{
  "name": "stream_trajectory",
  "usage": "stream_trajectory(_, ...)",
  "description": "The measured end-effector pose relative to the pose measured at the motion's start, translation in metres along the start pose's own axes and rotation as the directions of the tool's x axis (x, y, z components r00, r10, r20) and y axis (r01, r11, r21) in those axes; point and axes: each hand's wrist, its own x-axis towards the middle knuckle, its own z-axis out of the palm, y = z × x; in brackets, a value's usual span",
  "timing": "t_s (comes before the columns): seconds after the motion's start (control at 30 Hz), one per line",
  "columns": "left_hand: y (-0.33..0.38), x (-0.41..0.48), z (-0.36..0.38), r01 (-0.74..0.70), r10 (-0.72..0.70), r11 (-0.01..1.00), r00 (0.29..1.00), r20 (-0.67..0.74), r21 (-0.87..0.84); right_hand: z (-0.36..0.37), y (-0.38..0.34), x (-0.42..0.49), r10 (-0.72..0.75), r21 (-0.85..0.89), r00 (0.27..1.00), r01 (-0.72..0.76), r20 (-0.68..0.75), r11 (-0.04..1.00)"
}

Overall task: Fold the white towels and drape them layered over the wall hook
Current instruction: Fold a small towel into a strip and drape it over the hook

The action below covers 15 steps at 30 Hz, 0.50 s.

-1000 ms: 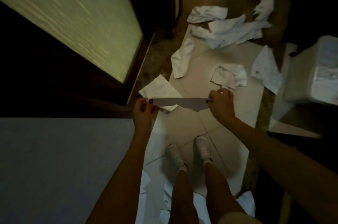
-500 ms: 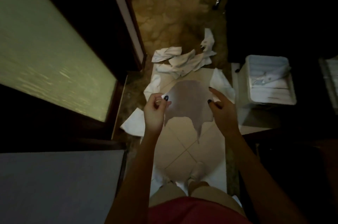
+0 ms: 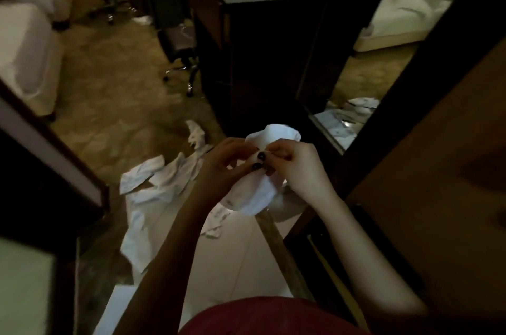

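at the far left a bed stands on the carpet, with no towel work near it. on the floor tiles in front of the person lie several loose towels, crumpled and overlapping, one long piece trailing toward the lower left and a small one just beside the left forearm. none of these looks folded, so most of the job seems to be ahead.

the left hand is raised at chest height, its fingers curled in and pinching the edge of one white towel. that towel is held in the air between both hands, bunched and hanging below them, with a rounded fold showing above the knuckles. the right hand meets the left one at the same spot, fingertips pinching the cloth, the two hands touching or nearly so.

by the look of it, this is the fold of a single towel under way, not finished: the cloth is doubled but uneven.

to the right are a mirror and a brown wall panel. no hook shows in view and nothing hangs there, so the draping and layering appear not yet begun.
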Motion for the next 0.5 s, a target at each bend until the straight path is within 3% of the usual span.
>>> stream_trajectory(0.17, 0.022, 0.033, 0.012, -0.138, 0.146, 0.983, 0.987, 0.064, -0.119, -0.027, -0.009, -0.009, -0.027, -0.064, 0.97, 0.011, -0.243, 0.998)
stream_trajectory(0.3, 0.029, 0.049, 0.026, -0.234, 0.241, 0.97, 0.961, 0.136, -0.064, -0.033, -0.01, -0.021, 0.021, -0.077, 0.92, -0.056, -0.392, 0.996)
stream_trajectory(0.4, 0.03, 0.047, 0.031, -0.073, 0.146, 0.961, 0.952, 0.268, -0.267, -0.034, -0.011, -0.039, 0.068, -0.086, 0.876, -0.124, -0.477, 0.988)
stream_trajectory(0.5, 0.028, 0.042, 0.04, -0.05, 0.184, 0.938, 0.91, 0.37, -0.343, -0.032, -0.007, -0.064, 0.119, -0.253, 0.854, -0.28, -0.507, 0.926)
